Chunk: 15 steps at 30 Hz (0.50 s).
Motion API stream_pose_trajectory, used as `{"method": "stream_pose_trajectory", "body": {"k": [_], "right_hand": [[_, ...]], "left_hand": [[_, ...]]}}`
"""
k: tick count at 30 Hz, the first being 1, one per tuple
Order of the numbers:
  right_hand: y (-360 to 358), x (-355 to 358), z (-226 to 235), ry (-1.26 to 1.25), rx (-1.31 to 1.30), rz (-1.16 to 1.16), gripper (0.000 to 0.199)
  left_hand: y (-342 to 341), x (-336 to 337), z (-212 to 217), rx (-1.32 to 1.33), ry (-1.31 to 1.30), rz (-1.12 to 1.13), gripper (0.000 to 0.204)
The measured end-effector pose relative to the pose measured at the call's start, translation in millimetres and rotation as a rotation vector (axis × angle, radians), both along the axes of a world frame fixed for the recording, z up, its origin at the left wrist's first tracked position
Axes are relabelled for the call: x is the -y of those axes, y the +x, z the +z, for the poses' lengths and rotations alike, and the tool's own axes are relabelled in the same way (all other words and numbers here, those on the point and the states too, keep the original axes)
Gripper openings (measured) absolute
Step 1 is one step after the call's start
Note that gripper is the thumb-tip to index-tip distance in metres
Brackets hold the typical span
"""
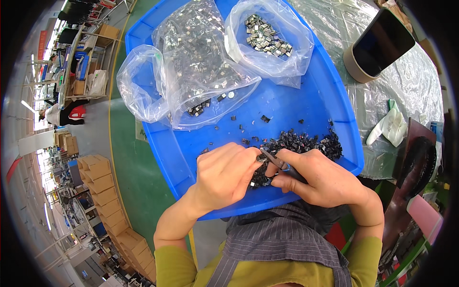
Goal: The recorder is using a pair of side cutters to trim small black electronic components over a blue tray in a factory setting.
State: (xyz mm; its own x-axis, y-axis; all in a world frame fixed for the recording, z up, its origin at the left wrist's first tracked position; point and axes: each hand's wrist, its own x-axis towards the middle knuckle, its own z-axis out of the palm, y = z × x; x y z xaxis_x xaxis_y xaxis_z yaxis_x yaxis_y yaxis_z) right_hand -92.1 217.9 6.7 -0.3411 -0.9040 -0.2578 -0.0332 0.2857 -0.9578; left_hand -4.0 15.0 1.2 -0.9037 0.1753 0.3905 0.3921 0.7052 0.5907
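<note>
My left hand (224,171) is closed in a pinch on a small dark metallic part (261,158). Wrapped round the dark handles of small pliers (292,171), my right hand (322,178) brings their jaws up against that part; whether the jaws touch it or grip it I cannot tell. Both hands are over the near end of a big blue plastic tray (330,103). Under and beyond my fingers lies a pile of small black pieces (311,145), partly hidden by the hands. A few loose bits are scattered on the tray floor.
A clear bag of small metal parts (193,57) and an opened clear bag (299,57) with shiny parts fill the tray's far end. To the right, a beige bin-like container (356,64) and white gloves (389,125) rest on plastic sheeting. Cardboard boxes (110,201) stand at left.
</note>
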Motion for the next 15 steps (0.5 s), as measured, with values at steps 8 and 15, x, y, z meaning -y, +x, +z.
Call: {"method": "stream_pose_trajectory", "body": {"k": [8, 15], "right_hand": [[-4.2, -5.3, 4.9, 0.067, 0.125, -0.199, 0.02], [3.5, -5.5, -10.0, -0.08, -0.089, -0.061, 0.026]], "left_hand": [[6.2, -4.0, 15.8, -0.046, -0.036, -0.005, 0.024], [7.3, -1.0, 1.9, -0.061, 0.111, 0.014, 0.025]]}}
